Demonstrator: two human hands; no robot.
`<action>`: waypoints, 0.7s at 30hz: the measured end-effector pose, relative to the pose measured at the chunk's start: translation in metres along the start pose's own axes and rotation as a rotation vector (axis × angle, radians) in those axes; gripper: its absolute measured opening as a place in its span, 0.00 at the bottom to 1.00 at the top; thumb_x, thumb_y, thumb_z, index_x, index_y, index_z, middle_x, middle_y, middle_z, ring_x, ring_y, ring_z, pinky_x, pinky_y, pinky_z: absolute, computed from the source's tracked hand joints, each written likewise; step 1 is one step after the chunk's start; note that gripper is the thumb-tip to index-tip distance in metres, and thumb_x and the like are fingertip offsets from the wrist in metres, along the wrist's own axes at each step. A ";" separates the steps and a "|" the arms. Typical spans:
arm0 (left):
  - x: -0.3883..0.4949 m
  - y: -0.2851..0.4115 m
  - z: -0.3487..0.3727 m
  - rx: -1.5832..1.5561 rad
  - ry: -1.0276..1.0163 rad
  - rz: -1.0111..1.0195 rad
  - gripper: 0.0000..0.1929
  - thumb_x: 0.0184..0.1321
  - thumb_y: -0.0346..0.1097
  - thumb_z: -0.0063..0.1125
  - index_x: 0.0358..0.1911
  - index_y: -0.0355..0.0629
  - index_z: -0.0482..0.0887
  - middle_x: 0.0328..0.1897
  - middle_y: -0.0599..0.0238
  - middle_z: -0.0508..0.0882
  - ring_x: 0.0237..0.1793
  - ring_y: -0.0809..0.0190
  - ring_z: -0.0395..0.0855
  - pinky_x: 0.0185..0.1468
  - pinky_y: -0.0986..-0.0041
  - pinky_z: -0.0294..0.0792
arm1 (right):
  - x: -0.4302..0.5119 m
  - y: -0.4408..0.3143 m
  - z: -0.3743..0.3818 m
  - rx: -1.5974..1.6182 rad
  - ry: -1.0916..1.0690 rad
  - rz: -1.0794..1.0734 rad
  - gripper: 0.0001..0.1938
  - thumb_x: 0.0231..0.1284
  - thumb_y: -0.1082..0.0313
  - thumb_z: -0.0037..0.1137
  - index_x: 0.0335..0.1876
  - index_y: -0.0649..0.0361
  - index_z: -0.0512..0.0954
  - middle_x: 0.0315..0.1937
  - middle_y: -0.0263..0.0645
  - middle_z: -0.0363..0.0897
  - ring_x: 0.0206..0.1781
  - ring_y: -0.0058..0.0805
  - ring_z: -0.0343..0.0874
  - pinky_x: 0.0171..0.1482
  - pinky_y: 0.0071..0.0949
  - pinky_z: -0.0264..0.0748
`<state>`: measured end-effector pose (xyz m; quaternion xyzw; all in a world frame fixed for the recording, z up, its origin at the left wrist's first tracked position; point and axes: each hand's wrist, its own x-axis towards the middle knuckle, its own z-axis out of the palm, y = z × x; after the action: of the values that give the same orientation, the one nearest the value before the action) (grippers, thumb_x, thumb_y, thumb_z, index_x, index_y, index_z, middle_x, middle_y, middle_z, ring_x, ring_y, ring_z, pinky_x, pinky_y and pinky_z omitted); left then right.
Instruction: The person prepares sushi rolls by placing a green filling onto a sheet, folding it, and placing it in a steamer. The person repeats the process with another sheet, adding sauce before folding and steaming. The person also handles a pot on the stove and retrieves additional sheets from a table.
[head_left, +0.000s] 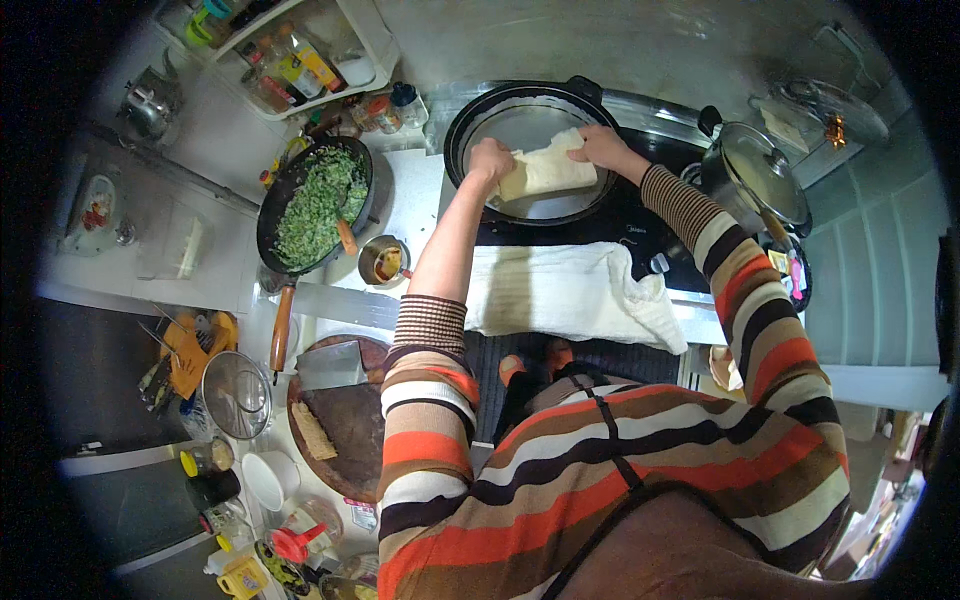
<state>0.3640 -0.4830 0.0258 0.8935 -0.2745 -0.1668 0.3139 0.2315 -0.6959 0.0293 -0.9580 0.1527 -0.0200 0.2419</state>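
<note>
A pale, folded sheet of dough or flatbread (551, 171) is held over a large round black-rimmed pan (517, 120) on the cooktop. My left hand (491, 161) grips its left end, and my right hand (600, 148) pinches its upper right part. To the left, a dark wok (262, 217) holds chopped greens (315, 210) with a wooden-handled utensil (346, 236) in them. Beside it stands a small metal bowl (373, 262) with brown liquid. A folded white towel (555, 289) lies along the cooktop's front edge.
A lidded steel pot (757, 176) stands right of the pan. At lower left, a round wooden board (345, 427) bears a cleaver (331, 366) and a browned strip of food (313, 431). The wok's wooden handle (283, 326) projects near a wire strainer (236, 394). Bottles (307, 67) fill the upper-left shelf.
</note>
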 end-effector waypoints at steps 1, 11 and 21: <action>0.001 -0.004 0.005 0.011 -0.007 -0.011 0.16 0.46 0.33 0.64 0.41 0.42 0.91 0.44 0.46 0.88 0.48 0.47 0.87 0.55 0.68 0.76 | 0.001 -0.001 0.005 -0.107 0.020 0.003 0.20 0.54 0.54 0.66 0.50 0.56 0.83 0.45 0.47 0.85 0.50 0.44 0.83 0.54 0.38 0.76; -0.009 0.017 0.020 0.548 0.034 -0.015 0.22 0.54 0.48 0.65 0.51 0.49 0.86 0.55 0.61 0.85 0.68 0.53 0.68 0.66 0.56 0.57 | -0.007 -0.023 0.003 -0.433 -0.126 -0.056 0.21 0.48 0.55 0.69 0.48 0.56 0.85 0.52 0.48 0.80 0.63 0.46 0.72 0.62 0.43 0.68; -0.022 0.004 0.023 0.441 0.201 0.251 0.10 0.50 0.32 0.62 0.37 0.46 0.89 0.43 0.54 0.87 0.53 0.49 0.81 0.53 0.62 0.74 | -0.018 -0.038 0.009 -0.167 -0.173 -0.520 0.23 0.50 0.68 0.67 0.56 0.55 0.80 0.59 0.40 0.76 0.64 0.42 0.69 0.67 0.40 0.64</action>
<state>0.3347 -0.4834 0.0141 0.9112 -0.3804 0.0268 0.1557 0.2259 -0.6549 0.0398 -0.9798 -0.1180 0.0129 0.1610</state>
